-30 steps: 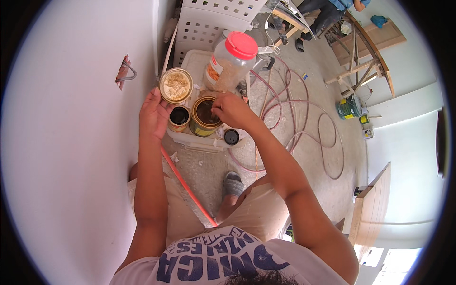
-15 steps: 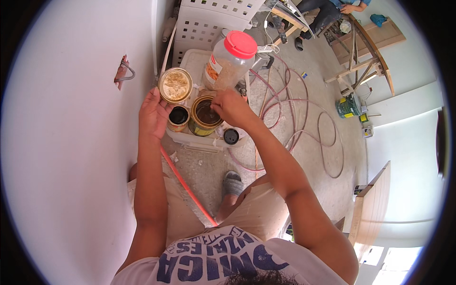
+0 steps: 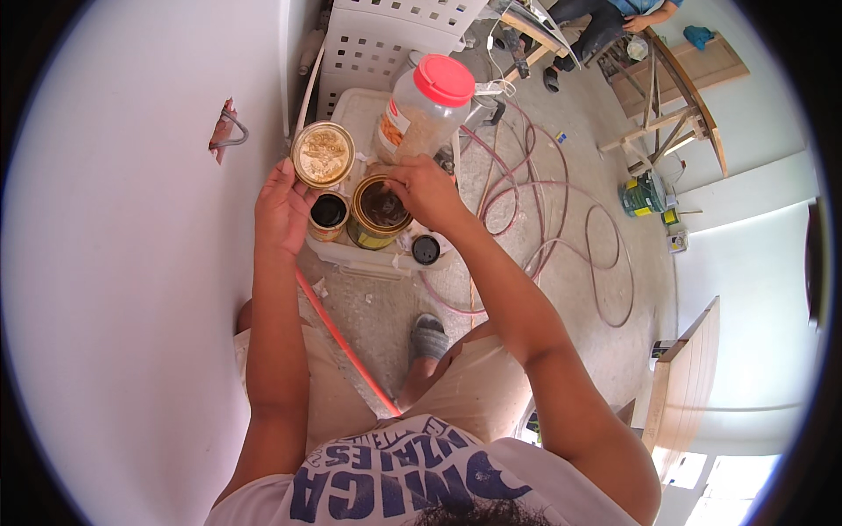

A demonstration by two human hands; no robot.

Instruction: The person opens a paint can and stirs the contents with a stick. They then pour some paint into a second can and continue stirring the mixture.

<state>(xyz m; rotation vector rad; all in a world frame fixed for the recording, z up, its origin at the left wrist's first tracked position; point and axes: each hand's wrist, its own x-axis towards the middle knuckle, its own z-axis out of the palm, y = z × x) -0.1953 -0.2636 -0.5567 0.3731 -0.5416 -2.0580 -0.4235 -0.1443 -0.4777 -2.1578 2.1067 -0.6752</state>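
My left hand [image 3: 283, 210] grips a round can lid [image 3: 323, 156] at its lower left edge. The lid has a gold rim and a pale, brown-smeared face. Right of it is an open metal can [image 3: 379, 238] with thick brown stuff [image 3: 383, 203] inside. My right hand [image 3: 430, 195] is closed at the can's far right rim, fingertips over the opening; what they hold, if anything, is hidden. Below the lid sits a smaller open can [image 3: 328, 213] with dark contents. A small black cap [image 3: 426, 250] lies right of the brown can.
The cans stand on a whitish plastic bin [image 3: 351, 256], beside a large clear jar [image 3: 408, 127] with a red lid. An orange hose [image 3: 346, 346] crosses near my feet. Reddish hose [image 3: 535, 188] coils over the floor. A wall [image 3: 132, 289] rises close on my left. Another person [image 3: 596, 31] sits far right.
My right hand has shifted slightly up and to the right at the can's rim, showing more of the brown contents. The left hand still holds the lid, nearly in place.
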